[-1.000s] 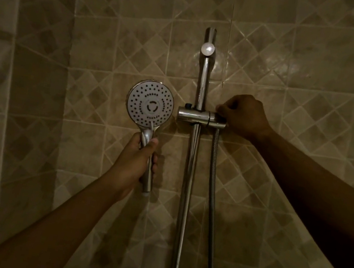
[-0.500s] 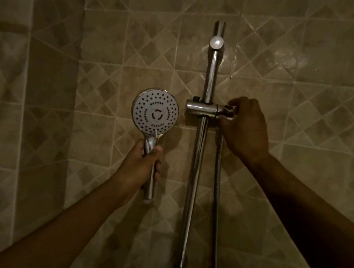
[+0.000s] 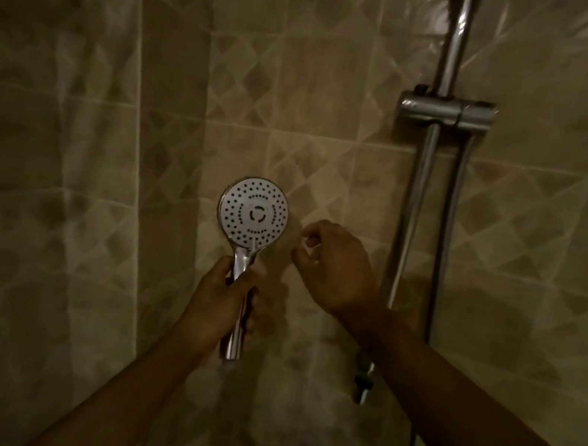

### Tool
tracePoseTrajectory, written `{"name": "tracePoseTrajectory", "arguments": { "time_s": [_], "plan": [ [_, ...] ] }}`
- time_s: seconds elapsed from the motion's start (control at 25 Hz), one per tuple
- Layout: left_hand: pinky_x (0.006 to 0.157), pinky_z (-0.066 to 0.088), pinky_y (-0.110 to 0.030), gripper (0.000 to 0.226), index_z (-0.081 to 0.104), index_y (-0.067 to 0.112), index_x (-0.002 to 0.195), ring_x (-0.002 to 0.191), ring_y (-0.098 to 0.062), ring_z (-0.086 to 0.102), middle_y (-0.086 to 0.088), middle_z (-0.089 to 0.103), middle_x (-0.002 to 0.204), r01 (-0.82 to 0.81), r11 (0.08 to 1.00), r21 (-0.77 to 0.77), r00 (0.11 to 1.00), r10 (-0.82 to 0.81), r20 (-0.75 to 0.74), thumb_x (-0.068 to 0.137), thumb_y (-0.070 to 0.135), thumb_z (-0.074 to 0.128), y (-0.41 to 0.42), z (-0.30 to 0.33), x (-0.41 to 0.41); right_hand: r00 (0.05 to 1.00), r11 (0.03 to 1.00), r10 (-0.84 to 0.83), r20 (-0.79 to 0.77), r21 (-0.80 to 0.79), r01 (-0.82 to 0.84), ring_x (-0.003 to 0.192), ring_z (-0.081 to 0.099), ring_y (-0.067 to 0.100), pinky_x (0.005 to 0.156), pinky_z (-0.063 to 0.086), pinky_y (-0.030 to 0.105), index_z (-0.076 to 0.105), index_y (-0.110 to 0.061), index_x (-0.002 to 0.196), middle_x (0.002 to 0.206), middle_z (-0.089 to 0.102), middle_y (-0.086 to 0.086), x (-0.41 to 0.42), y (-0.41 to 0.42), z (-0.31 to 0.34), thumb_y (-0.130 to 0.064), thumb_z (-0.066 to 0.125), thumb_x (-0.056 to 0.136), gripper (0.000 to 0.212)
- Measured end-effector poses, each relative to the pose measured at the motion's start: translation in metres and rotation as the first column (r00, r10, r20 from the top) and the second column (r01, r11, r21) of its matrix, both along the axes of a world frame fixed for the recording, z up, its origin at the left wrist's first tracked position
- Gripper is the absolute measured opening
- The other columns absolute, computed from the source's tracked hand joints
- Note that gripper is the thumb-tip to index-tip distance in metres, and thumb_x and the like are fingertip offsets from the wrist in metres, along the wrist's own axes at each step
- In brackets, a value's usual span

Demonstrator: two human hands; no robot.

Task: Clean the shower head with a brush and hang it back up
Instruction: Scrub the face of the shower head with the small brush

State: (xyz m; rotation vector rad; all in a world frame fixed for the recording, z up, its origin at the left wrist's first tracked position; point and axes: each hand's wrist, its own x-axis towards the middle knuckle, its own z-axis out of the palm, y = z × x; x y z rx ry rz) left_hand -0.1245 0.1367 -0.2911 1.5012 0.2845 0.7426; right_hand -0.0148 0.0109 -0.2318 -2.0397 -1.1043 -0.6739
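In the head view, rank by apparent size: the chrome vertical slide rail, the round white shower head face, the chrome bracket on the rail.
1. Chrome vertical slide rail, largest.
2. Round white shower head face and chrome bracket: similar; the face is nearer the camera, so unranked.

We saw a shower head (image 3: 253, 218) with a white face dotted in rings of dark holes, on a shiny chrome handle. The wall tiles (image 3: 303, 118) were beige and tan, some patterned with darker brown diamonds. The rail (image 3: 419, 190), its bracket (image 3: 446, 111) and the hose (image 3: 449, 226) were silvery chrome.
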Motion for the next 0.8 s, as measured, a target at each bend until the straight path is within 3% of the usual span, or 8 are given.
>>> {"name": "tracePoseTrajectory", "arguments": {
  "time_s": [0.16,0.28,0.44,0.52,0.68,0.8],
  "plan": [
    [0.041,0.042,-0.028,0.013,0.052,0.011,0.098,0.043,-0.022,0.048,-0.01,0.054,0.066,-0.169,0.986,-0.015,0.977,0.165,-0.133,0.101,0.024,0.054,0.025,-0.065,-0.068,0.971,0.97,0.162,-0.175,-0.151,-0.19,0.097,0.062,0.02,0.085,0.051,0.036,0.055,-0.014,0.124,0.115,0.062,0.003,-0.047,0.057,-0.083,-0.034,0.056,0.093,0.037],
    [0.039,0.039,-0.029,0.011,0.051,0.008,0.098,0.042,-0.021,0.044,-0.009,0.051,0.061,-0.27,0.962,-0.029,0.943,0.258,-0.212,0.101,0.019,0.053,0.037,-0.114,-0.121,0.917,0.921,0.258,-0.303,-0.208,-0.328,0.1,0.06,0.018,0.084,0.051,0.031,0.059,-0.014,0.12,0.119,0.06,0.003,-0.079,0.097,-0.141,-0.034,0.058,0.092,0.034],
    [0.04,0.037,-0.029,0.018,0.049,0.003,0.1,0.041,-0.023,0.043,-0.01,0.051,0.064,-0.403,0.899,-0.174,0.891,0.341,-0.299,0.101,0.021,0.053,0.053,-0.17,-0.186,0.847,0.803,0.377,-0.375,-0.323,-0.501,0.106,0.057,0.022,0.087,0.05,0.036,0.063,-0.01,0.114,0.118,0.06,0.007,-0.119,0.149,-0.198,-0.027,0.056,0.092,0.029],
    [0.039,0.037,-0.027,0.018,0.051,0.001,0.098,0.04,-0.023,0.042,-0.012,0.049,0.063,-0.476,0.85,-0.225,0.858,0.393,-0.331,0.101,0.018,0.052,0.061,-0.191,-0.212,0.829,0.745,0.405,-0.386,-0.386,-0.544,0.109,0.057,0.023,0.089,0.049,0.037,0.066,-0.011,0.108,0.116,0.06,0.008,-0.135,0.177,-0.223,-0.023,0.057,0.089,0.023],
    [0.04,0.036,-0.027,0.015,0.053,0.005,0.093,0.038,-0.021,0.042,-0.01,0.049,0.063,-0.554,0.78,-0.292,0.811,0.425,-0.401,0.1,0.018,0.053,0.076,-0.219,-0.247,0.832,0.671,0.36,-0.423,-0.502,-0.546,0.133,0.045,0.029,0.106,0.041,0.037,0.066,-0.015,0.119,0.141,0.049,0.013,-0.153,0.219,-0.261,-0.022,0.061,0.087,0.033],
    [0.041,0.036,-0.028,0.019,0.053,0.007,0.088,0.036,-0.02,0.041,-0.01,0.048,0.061,-0.577,0.75,-0.323,0.8,0.44,-0.409,0.1,0.022,0.055,0.083,-0.234,-0.265,0.85,0.586,0.339,-0.403,-0.617,-0.526,0.132,0.042,0.031,0.109,0.036,0.034,0.067,-0.013,0.12,0.134,0.058,0.014,-0.157,0.237,-0.277,-0.02,0.064,0.086,0.035]
  ]
}}
